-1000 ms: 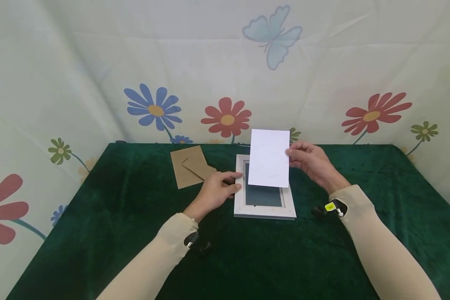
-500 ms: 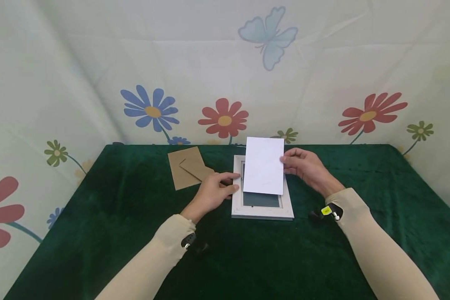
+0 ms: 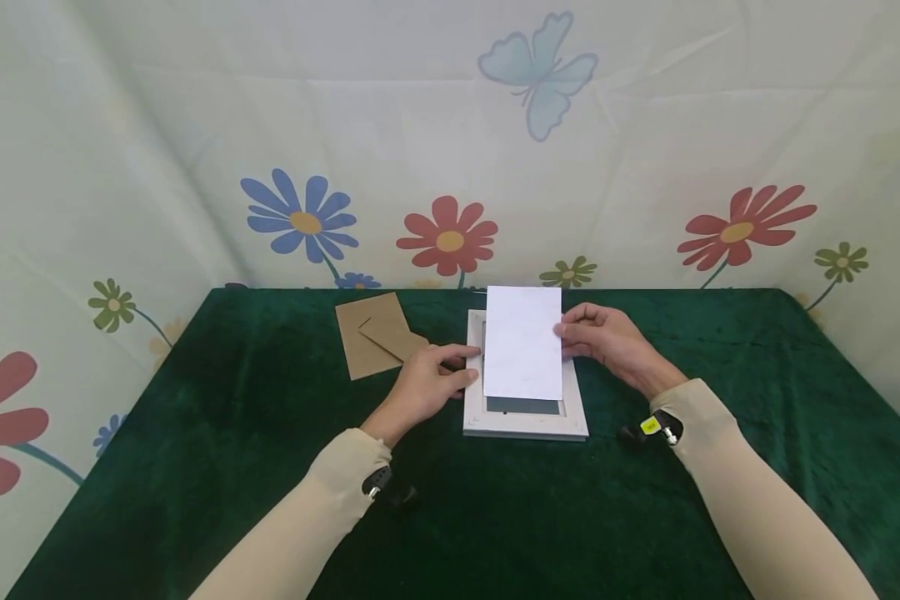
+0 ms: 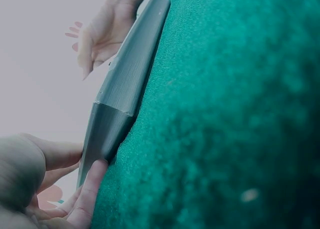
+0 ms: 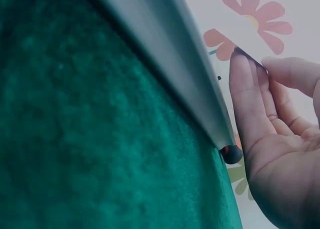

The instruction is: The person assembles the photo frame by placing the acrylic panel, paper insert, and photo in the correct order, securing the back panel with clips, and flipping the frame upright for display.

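A white picture frame (image 3: pixel 525 425) lies flat on the green cloth, its rectangular opening showing a dark grey-blue panel. On the frame's left edge is my left hand (image 3: pixel 427 383); the left wrist view shows fingers on the top and side of the frame (image 4: pixel 122 81). My right hand (image 3: pixel 611 342) pinches a blank white card (image 3: pixel 523 342) by its right edge, between thumb and fingertips. Tilted over the frame, the card covers most of the opening and leaves a strip uncovered at the near end. In the right wrist view, the right hand (image 5: pixel 280 124) is beside the frame.
A brown backing board (image 3: pixel 367 333) with an easel stand flap (image 3: pixel 393 340) lies left of the frame, partly behind my left hand. Green velvet cloth (image 3: pixel 495 525) covers the table. A flowered white curtain (image 3: pixel 390 108) hangs behind it.
The card in my right hand has come down and toward me, hiding more of the frame's opening. My left hand has stayed on the frame's left edge.
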`<state>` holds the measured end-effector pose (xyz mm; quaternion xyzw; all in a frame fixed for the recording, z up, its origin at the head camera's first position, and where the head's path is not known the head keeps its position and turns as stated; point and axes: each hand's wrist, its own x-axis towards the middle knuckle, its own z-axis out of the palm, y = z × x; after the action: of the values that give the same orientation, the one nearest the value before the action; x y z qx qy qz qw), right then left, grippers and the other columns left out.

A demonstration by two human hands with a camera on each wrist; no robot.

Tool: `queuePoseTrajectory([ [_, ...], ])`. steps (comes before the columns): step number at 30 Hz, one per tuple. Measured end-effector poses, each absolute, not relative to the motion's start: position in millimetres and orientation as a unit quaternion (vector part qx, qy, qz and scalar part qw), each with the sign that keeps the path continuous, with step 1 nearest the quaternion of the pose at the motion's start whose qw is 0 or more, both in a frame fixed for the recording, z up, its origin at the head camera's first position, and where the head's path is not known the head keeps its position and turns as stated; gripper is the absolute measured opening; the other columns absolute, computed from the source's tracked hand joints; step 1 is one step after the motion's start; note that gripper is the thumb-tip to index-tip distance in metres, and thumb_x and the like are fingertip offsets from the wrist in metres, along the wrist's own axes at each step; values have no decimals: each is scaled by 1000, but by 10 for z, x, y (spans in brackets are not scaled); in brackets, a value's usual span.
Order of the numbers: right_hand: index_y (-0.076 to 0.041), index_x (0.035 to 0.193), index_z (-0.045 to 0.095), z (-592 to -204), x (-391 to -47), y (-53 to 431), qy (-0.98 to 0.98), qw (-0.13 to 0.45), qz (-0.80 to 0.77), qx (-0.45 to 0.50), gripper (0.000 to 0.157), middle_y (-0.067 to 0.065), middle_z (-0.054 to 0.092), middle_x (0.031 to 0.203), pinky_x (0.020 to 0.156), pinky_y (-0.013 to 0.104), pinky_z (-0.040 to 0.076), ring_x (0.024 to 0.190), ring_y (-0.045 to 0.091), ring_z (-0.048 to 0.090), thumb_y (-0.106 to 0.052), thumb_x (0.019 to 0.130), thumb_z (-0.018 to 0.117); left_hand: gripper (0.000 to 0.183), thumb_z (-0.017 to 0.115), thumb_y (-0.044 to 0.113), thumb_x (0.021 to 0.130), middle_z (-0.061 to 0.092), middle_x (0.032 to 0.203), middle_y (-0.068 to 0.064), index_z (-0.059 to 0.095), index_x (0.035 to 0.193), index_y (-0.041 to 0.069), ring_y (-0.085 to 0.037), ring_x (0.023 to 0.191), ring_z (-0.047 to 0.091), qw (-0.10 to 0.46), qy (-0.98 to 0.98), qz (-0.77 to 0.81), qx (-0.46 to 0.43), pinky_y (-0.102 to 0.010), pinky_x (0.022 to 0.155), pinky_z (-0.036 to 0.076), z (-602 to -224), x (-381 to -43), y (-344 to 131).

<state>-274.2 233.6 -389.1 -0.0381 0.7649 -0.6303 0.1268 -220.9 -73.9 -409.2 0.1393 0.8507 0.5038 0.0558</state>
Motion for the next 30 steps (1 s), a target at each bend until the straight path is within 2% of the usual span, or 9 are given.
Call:
queuePoseTrajectory([
  [11,4,127,59,-3916,-2748,2346,778,130,-613,-41,36,18,69,121,93,29,59,100,25,73,-18,103,73,42,74,13,102,63,124,-13,68,143,12,-21,92,72,56,853,501,134,-32,85,62,-4100,-2201,-746],
  [17,0,143,53,-3916,-2746,2319,809,121,-572,-52,55,20,69,126,94,31,59,99,27,74,-23,100,78,42,75,14,102,63,123,-12,68,143,12,-20,90,72,56,854,500,132,-31,84,62,-4097,-2195,-743],
  [20,-7,156,43,-3924,-2746,2312,822,111,-554,-70,68,19,71,123,96,33,58,99,27,75,-24,100,78,42,74,14,102,63,123,-13,68,144,12,-20,90,72,55,855,499,132,-31,84,62,-4100,-2193,-742],
  [24,-16,166,32,-3944,-2745,2317,824,108,-548,-97,82,16,72,119,103,43,55,105,28,72,-24,99,79,42,74,14,102,63,123,-12,68,143,13,-20,90,72,56,854,500,132,-31,83,62,-4103,-2196,-742],
  [30,-20,167,32,-3955,-2742,2326,828,104,-538,-121,86,15,71,117,112,55,46,111,32,67,-26,97,82,42,74,13,102,64,123,-12,68,143,12,-20,90,72,55,853,501,136,-30,84,62,-4117,-2210,-746],
])
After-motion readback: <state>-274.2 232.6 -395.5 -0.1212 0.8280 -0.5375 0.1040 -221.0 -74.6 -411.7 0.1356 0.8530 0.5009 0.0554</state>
